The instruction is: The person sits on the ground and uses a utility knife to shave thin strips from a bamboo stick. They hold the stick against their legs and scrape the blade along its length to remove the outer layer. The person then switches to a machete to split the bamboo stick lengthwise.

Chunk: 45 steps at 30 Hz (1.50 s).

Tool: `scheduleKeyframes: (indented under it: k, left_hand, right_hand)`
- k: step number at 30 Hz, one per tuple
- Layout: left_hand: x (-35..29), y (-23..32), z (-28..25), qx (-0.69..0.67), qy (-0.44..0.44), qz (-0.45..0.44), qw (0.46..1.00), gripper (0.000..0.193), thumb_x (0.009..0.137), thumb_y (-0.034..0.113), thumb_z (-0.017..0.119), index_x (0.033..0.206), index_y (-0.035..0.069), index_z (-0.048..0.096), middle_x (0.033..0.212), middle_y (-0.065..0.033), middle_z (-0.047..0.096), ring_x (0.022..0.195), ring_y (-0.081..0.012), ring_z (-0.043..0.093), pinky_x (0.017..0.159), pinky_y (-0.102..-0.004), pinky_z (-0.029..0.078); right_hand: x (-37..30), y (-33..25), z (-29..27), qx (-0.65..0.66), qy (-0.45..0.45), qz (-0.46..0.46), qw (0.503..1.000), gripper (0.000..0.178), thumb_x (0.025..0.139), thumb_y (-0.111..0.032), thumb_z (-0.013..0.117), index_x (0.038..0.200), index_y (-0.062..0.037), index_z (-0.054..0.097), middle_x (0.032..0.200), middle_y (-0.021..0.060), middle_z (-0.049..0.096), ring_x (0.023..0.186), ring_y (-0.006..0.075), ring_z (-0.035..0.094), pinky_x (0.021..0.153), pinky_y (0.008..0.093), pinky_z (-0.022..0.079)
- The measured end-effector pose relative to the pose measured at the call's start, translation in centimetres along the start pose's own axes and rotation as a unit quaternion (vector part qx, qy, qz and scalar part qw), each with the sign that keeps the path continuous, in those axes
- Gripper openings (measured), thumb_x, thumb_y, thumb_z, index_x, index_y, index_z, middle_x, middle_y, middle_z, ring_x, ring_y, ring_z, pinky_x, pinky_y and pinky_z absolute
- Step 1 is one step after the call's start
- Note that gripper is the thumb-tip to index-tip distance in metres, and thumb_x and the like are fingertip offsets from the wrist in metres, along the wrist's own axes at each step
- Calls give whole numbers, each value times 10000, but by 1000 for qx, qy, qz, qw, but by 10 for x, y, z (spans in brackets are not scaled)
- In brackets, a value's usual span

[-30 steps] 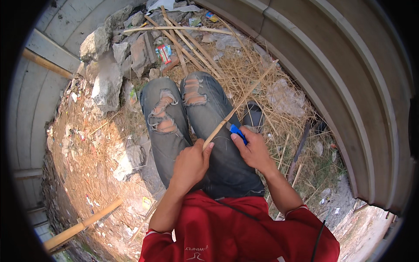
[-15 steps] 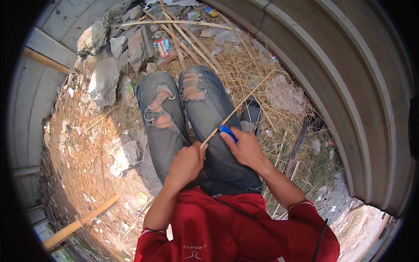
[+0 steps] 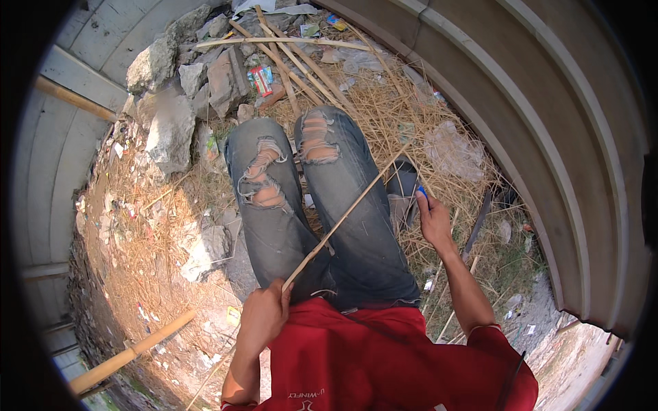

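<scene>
My left hand (image 3: 264, 314), low in front of my red shirt, is closed around one end of a thin bamboo strip (image 3: 351, 207). The strip slants up and right across my thighs, its far end over the straw beyond my right knee. In my closed right hand (image 3: 436, 222), to the right of my right thigh, is a blue utility knife (image 3: 421, 192). Only a bit of its blue body shows above the fingers. The knife is close to the far part of the strip; I cannot tell if they touch.
Straw and thin shavings (image 3: 391, 103) cover the ground ahead and right. Several bamboo poles (image 3: 301, 65) lie beyond my knees, beside broken rocks (image 3: 170, 133). A corrugated metal sheet (image 3: 507, 137) curves along the right. Another bamboo pole (image 3: 130, 353) juts in at lower left.
My right hand with the knife has moved right and slightly up, away from my left hand. My left hand has drawn back down and left, and more of the strip shows between them.
</scene>
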<state>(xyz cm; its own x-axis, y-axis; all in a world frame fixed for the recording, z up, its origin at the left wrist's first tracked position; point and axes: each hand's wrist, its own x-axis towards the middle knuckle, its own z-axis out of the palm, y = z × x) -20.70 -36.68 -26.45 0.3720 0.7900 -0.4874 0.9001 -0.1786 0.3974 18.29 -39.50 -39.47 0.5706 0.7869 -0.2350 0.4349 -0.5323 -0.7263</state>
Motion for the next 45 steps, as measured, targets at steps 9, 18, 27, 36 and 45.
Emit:
scheduleKeyframes:
  k: [9, 18, 27, 36, 45]
  left_hand:
    - [57, 30, 29, -161, -21, 79, 983, 440, 1107, 309, 484, 864, -46, 579, 729, -284, 597, 740, -523, 578, 677, -521, 455]
    - [81, 46, 23, -147, -33, 103, 983, 432, 1094, 310, 494, 888, -47, 622, 787, -314, 633, 812, -536, 609, 729, -563, 468]
    - [82, 43, 27, -151, -30, 100, 983, 412, 1098, 285, 485, 894, -50, 612, 790, -315, 625, 825, -545, 602, 717, -557, 458]
    - [35, 13, 16, -79, -60, 43, 994, 396, 1090, 314, 480, 990, -24, 662, 836, -327, 670, 849, -551, 638, 779, -606, 497]
    - [54, 23, 30, -123, -26, 76, 989, 382, 1092, 274, 502, 901, -37, 616, 784, -319, 631, 798, -543, 606, 702, -570, 467]
  right_hand:
    - [-32, -66, -25, 52, -60, -144, 986, 420, 1051, -367, 611, 857, 6, 630, 626, 109, 516, 588, 217, 496, 559, 385, 398]
    - [-47, -78, 15, -30, -162, -173, 971, 443, 995, -453, 656, 889, -27, 706, 697, 244, 665, 698, 467, 670, 632, 531, 518]
    - [-45, -77, 21, -91, -154, -211, 961, 505, 999, -510, 628, 881, -26, 708, 670, 244, 658, 689, 470, 671, 631, 547, 527]
    - [62, 4, -62, -56, 111, -33, 992, 614, 1061, -511, 556, 796, 35, 647, 563, 148, 516, 534, 203, 487, 551, 400, 409]
    - [-40, -90, -22, -62, -167, -187, 966, 456, 1013, -465, 630, 898, -32, 718, 627, 193, 644, 605, 382, 674, 599, 463, 526]
